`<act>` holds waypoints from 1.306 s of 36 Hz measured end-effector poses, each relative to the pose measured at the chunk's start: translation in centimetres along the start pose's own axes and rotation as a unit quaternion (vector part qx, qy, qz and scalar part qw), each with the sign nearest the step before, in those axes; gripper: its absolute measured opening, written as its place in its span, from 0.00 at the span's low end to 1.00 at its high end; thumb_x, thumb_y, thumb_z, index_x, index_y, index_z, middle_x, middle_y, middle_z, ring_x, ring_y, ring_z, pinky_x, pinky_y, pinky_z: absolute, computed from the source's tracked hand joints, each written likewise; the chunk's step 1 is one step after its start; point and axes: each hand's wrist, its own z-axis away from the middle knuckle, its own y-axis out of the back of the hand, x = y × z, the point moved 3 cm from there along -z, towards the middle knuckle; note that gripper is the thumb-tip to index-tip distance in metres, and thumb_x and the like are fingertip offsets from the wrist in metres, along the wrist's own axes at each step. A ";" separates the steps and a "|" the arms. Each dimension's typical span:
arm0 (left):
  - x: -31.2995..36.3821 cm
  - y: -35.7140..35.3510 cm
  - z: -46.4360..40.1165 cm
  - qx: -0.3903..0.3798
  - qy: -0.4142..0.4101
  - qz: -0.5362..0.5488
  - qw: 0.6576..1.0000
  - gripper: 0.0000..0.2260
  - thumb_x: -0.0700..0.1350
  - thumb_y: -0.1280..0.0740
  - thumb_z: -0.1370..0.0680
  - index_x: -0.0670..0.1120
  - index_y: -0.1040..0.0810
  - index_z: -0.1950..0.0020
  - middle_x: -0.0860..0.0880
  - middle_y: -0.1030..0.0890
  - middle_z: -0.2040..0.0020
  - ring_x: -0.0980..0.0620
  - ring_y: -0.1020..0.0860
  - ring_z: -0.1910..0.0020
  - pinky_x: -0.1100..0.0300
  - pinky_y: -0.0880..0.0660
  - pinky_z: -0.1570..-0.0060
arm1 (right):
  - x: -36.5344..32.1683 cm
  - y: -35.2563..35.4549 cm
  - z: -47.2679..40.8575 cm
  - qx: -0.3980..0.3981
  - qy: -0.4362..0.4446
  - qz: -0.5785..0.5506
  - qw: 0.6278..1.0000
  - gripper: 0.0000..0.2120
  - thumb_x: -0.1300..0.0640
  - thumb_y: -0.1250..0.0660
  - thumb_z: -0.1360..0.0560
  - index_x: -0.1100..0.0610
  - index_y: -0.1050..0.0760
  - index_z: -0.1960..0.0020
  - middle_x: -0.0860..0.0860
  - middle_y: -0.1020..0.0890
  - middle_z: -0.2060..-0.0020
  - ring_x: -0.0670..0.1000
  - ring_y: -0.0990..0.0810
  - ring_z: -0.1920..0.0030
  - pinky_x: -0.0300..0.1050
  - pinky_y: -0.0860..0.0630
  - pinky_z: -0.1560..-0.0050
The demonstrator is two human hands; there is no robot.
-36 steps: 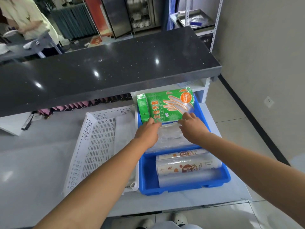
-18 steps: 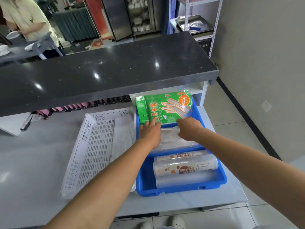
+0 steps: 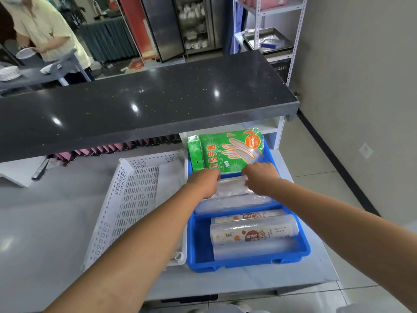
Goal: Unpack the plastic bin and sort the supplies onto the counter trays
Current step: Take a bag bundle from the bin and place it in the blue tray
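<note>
I have both hands down in the blue bin (image 3: 246, 264), which sits on the grey bench (image 3: 49, 222) touching the side of the white perforated tray (image 3: 126, 199). My left hand (image 3: 204, 185) and right hand (image 3: 261, 178) come in from either side of a clear, crinkly plastic pack (image 3: 232, 188) — two hands, I judge, because the film is limp and slippery and would sag from one end. The fingers of each hand curl onto the pack's ends; whether they have closed fully on it I cannot tell, as the tips are hidden.

Just beyond my fingers the green glove packet (image 3: 225, 152) leans up against the bin's far wall, probably propped there to expose what lies under it. Nearer me than the fingers lie the printed film rolls (image 3: 252, 231), side by side in the bin's near half.

Against half a second ago, my hands have drawn closer together and the pack bunches up between them — it lay flatter then. The glove packet and rolls have not shifted; the tray looks no fuller.
</note>
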 end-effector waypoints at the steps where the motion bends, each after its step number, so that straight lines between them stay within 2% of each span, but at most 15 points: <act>1: -0.1 0.2 0.0 0.018 0.002 0.003 1.000 0.14 0.35 0.39 0.24 0.49 0.27 0.42 0.44 0.21 0.46 0.43 0.24 0.55 0.55 0.32 0.60 | 0.0 0.3 -0.1 0.015 -0.003 0.003 1.000 0.11 0.55 0.35 0.23 0.51 0.23 0.41 0.54 0.16 0.49 0.57 0.19 0.51 0.48 0.27 0.51; 4: -0.6 0.2 0.0 0.050 0.011 0.019 0.999 0.16 0.33 0.40 0.24 0.50 0.27 0.42 0.44 0.20 0.46 0.42 0.24 0.56 0.56 0.31 0.61 | 0.4 0.5 -0.6 0.010 -0.021 -0.023 0.999 0.11 0.55 0.33 0.24 0.51 0.22 0.42 0.54 0.16 0.50 0.57 0.18 0.52 0.48 0.26 0.49; 8: -0.9 -1.3 0.1 0.038 0.020 0.044 0.998 0.19 0.36 0.40 0.23 0.53 0.27 0.35 0.44 0.21 0.37 0.40 0.22 0.45 0.57 0.30 0.55 | 0.7 -0.6 -0.5 -0.077 -0.044 -0.090 0.992 0.16 0.52 0.32 0.24 0.52 0.25 0.36 0.55 0.19 0.46 0.56 0.20 0.51 0.45 0.26 0.57; 11: -1.1 -1.8 0.1 0.057 0.028 0.072 0.995 0.19 0.37 0.40 0.23 0.53 0.27 0.35 0.44 0.21 0.37 0.39 0.22 0.45 0.56 0.28 0.55 | 0.9 -0.7 -1.1 -0.084 -0.054 -0.110 0.989 0.17 0.52 0.31 0.24 0.53 0.24 0.37 0.55 0.19 0.46 0.57 0.19 0.51 0.44 0.27 0.57; 15: -1.5 -1.5 -0.1 0.039 0.039 0.119 0.991 0.19 0.38 0.40 0.24 0.55 0.26 0.37 0.46 0.22 0.36 0.40 0.22 0.48 0.58 0.30 0.59 | 1.5 -0.2 -1.6 -0.104 -0.057 -0.143 0.983 0.21 0.49 0.28 0.26 0.51 0.25 0.35 0.53 0.19 0.44 0.55 0.20 0.49 0.45 0.26 0.53; 19: -1.6 -1.5 -0.1 0.077 0.032 0.110 0.990 0.18 0.39 0.37 0.24 0.53 0.25 0.37 0.43 0.20 0.40 0.41 0.22 0.50 0.56 0.27 0.58 | 1.6 -0.7 -1.3 -0.066 -0.072 -0.121 0.988 0.17 0.48 0.29 0.26 0.51 0.23 0.40 0.53 0.18 0.48 0.55 0.19 0.51 0.45 0.26 0.54; 21: -1.4 -1.9 0.2 0.122 0.020 0.103 0.987 0.17 0.38 0.34 0.25 0.51 0.25 0.37 0.45 0.21 0.42 0.44 0.23 0.47 0.55 0.26 0.53 | 1.2 -1.3 -0.6 -0.005 -0.074 -0.089 0.993 0.15 0.48 0.30 0.26 0.53 0.24 0.43 0.53 0.17 0.50 0.57 0.19 0.50 0.47 0.30 0.55; 24: -1.5 -2.4 0.7 0.170 0.011 0.102 0.980 0.15 0.38 0.32 0.25 0.49 0.24 0.39 0.47 0.22 0.43 0.46 0.25 0.44 0.54 0.26 0.48 | 0.6 -2.0 0.8 0.089 -0.068 -0.043 0.993 0.21 0.48 0.31 0.26 0.53 0.29 0.36 0.53 0.22 0.42 0.58 0.25 0.42 0.54 0.30 0.45; 27: -1.7 -2.8 1.3 0.150 0.003 0.110 0.983 0.14 0.39 0.33 0.24 0.47 0.24 0.38 0.46 0.22 0.40 0.45 0.26 0.41 0.53 0.28 0.43 | 0.6 -1.6 2.1 0.099 -0.076 -0.075 0.989 0.27 0.48 0.31 0.26 0.51 0.33 0.29 0.52 0.25 0.36 0.58 0.28 0.36 0.55 0.33 0.37; 29: -1.7 -2.9 2.0 0.148 -0.006 0.118 0.982 0.17 0.41 0.34 0.23 0.47 0.25 0.34 0.46 0.23 0.37 0.44 0.27 0.38 0.52 0.30 0.39 | 0.6 -0.8 2.9 0.094 -0.084 -0.116 0.985 0.28 0.46 0.32 0.25 0.51 0.34 0.28 0.52 0.26 0.33 0.57 0.29 0.33 0.56 0.33 0.34; 32: -2.1 -2.8 3.6 0.144 0.001 0.110 0.983 0.26 0.46 0.35 0.21 0.48 0.35 0.24 0.44 0.31 0.27 0.43 0.34 0.28 0.51 0.37 0.29 | -0.4 1.2 4.6 0.077 -0.075 -0.185 0.977 0.28 0.45 0.33 0.24 0.52 0.34 0.26 0.52 0.28 0.29 0.57 0.29 0.32 0.56 0.32 0.33; 35: -3.1 -2.6 6.4 0.139 0.031 0.150 0.978 0.29 0.51 0.35 0.21 0.50 0.40 0.22 0.44 0.38 0.22 0.45 0.42 0.23 0.52 0.44 0.26 | -3.0 3.5 6.9 0.071 -0.049 -0.251 0.964 0.27 0.47 0.32 0.24 0.52 0.31 0.27 0.51 0.28 0.29 0.56 0.28 0.32 0.52 0.30 0.36; 38: -4.5 -2.0 11.1 0.168 0.042 0.209 0.963 0.30 0.53 0.34 0.22 0.52 0.40 0.21 0.46 0.40 0.21 0.47 0.44 0.22 0.52 0.45 0.25 | -7.2 5.5 9.7 0.083 -0.014 -0.278 0.957 0.26 0.47 0.31 0.25 0.51 0.29 0.28 0.51 0.29 0.27 0.53 0.32 0.27 0.48 0.35 0.32; 43: -9.7 -2.8 24.3 0.227 0.084 0.271 0.932 0.32 0.57 0.36 0.22 0.61 0.47 0.21 0.53 0.46 0.19 0.52 0.49 0.21 0.47 0.47 0.24 | -17.7 7.2 14.4 0.067 0.072 -0.312 0.945 0.26 0.44 0.33 0.24 0.47 0.31 0.28 0.50 0.34 0.25 0.50 0.39 0.24 0.50 0.40 0.26; 47: -14.7 -6.1 36.4 0.238 0.182 0.281 0.912 0.33 0.57 0.34 0.23 0.65 0.49 0.23 0.58 0.49 0.20 0.53 0.52 0.21 0.48 0.48 0.24 | -28.2 6.0 18.7 0.026 0.171 -0.348 0.922 0.26 0.42 0.34 0.24 0.44 0.32 0.28 0.47 0.35 0.24 0.46 0.42 0.23 0.49 0.40 0.25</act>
